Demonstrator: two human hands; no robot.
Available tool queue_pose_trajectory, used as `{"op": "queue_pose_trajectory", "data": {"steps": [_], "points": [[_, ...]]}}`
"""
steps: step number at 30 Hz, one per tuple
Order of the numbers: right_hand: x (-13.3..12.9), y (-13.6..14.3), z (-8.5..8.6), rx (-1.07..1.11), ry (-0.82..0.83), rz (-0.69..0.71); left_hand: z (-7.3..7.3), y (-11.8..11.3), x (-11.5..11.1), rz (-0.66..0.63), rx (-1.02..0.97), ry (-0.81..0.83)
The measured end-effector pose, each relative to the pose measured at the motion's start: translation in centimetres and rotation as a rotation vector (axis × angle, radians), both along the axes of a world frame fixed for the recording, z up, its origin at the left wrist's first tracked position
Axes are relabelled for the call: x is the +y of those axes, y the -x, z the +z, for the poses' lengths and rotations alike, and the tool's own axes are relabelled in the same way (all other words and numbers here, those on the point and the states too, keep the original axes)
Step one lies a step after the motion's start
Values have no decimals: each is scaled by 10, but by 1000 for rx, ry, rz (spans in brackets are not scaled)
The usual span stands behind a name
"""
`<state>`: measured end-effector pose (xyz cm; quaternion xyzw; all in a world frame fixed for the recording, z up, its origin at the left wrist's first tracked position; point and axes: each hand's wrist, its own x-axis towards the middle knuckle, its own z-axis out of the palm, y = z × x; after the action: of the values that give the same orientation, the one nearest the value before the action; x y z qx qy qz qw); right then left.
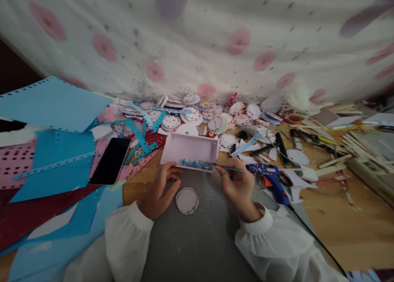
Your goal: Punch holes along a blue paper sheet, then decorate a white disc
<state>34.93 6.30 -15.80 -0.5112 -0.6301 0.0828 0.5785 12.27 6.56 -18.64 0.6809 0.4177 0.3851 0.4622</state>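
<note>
My right hand [238,185] pinches a pair of thin tweezers [229,168], their tip reaching into a shallow white box [192,144]. Small blue pieces [192,163] lie gathered along the box's near side. At the box's near left corner is my left hand [161,191], its fingers apart and bent, with nothing seen in it; whether the fingertips touch the box I cannot tell. A round white disc [187,200] with an edging and a little blue on its lower right rests on the grey mat [191,249], between my hands.
Behind the box are piled many decorated white discs [193,114]. A phone [111,161] and blue punched sheets [64,159] lie on the left. To the right are a blue glue gun [271,179] with its cord, pliers [297,140] and wooden sticks [358,146]. A flowered curtain [197,40] hangs behind.
</note>
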Motion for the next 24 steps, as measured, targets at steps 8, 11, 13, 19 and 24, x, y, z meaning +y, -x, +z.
{"op": "queue_pose_trajectory", "data": {"steps": [8,11,13,19,24], "points": [[-13,9,-9,293,109,52,8,-1,-2,-61,27,35],[-17,10,-11,348,158,118,13,-7,-3,-88,3,146],[-19,10,-12,363,194,158,14,-11,-2,-71,-10,198],[-25,9,-10,342,216,214,9,-13,3,54,37,151],[-28,10,-10,309,221,238,10,-13,4,31,18,109]]}}
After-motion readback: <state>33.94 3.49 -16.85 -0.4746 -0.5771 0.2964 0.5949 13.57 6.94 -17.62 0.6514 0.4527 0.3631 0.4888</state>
